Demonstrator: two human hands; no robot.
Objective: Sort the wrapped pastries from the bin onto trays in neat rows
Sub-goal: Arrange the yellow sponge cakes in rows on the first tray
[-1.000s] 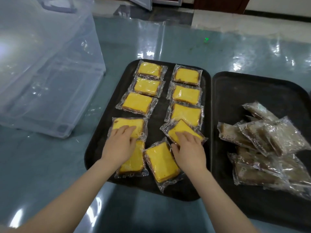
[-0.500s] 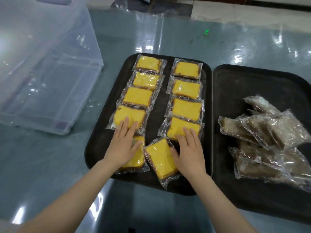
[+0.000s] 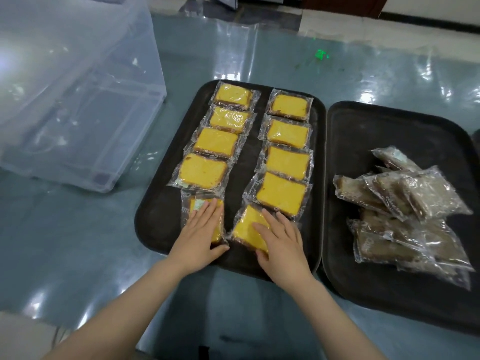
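Both flat, unclenched hands, left (image 3: pixel 201 233) and right (image 3: pixel 279 239), have slid back from the fourth row to press the nearest clear-wrapped yellow cake slices (image 3: pixel 249 227) at the black plastic tray's (image 3: pixel 153 219) six o'clock edge, finishing its rows.

- The desk (image 3: pixel 78 242) is covered with a clear plastic sheet, glossy, creased, throwing white glare.
- The bin (image 3: pixel 65 100) is translucent, frosted-looking plastic with smooth walls.
- Both trays, the left tray (image 3: pixel 155 224) and the right tray (image 3: pixel 389 131), look like matt black plastic with a fine grainy finish.
- The yellow pastries (image 3: pixel 288 132) sit in clear, shiny, crinkled film with crimped ends; the cake shows a soft, porous crumb.
- The brown pastries (image 3: pixel 415 198) are in the same glossy film, more wrinkled.
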